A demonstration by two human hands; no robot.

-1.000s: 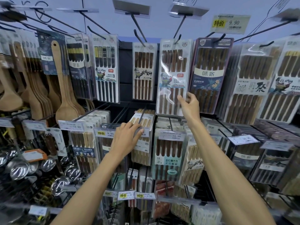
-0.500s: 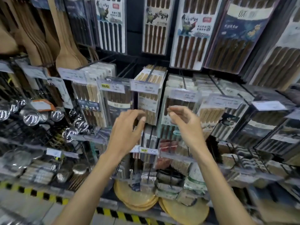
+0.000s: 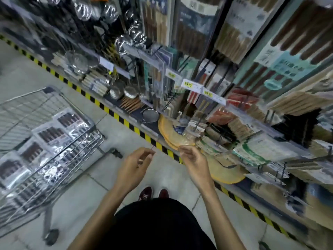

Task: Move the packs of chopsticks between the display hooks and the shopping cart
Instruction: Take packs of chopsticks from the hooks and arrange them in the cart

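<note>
A yellow-and-black striped floor strip (image 3: 126, 122) runs just beyond the fingers (image 3: 186, 150). Round pale-yellow mats (image 3: 171, 134) lie just past the fingertips. Shiny steel ladles (image 3: 133, 33) hang well beyond them. Dark red shoes (image 3: 146, 194) stand on grey floor tiles (image 3: 86, 204), nearer than the fingers.

Grey tiled floor (image 3: 86, 192) below, and the shopping cart (image 3: 71, 104) stands on it at the left, packs of chopsticks (image 3: 52, 134) lying flat and overlapping inside. A yellow-and-black stripe (image 3: 126, 123) runs along the foot of the shelving on the right. On the bottom shelf (image 3: 134, 114), stacked round yellow mats (image 3: 171, 136), with a metal sieve (image 3: 150, 115) just to their left. Dark red shoes (image 3: 146, 193) near, on the tiles.
</note>
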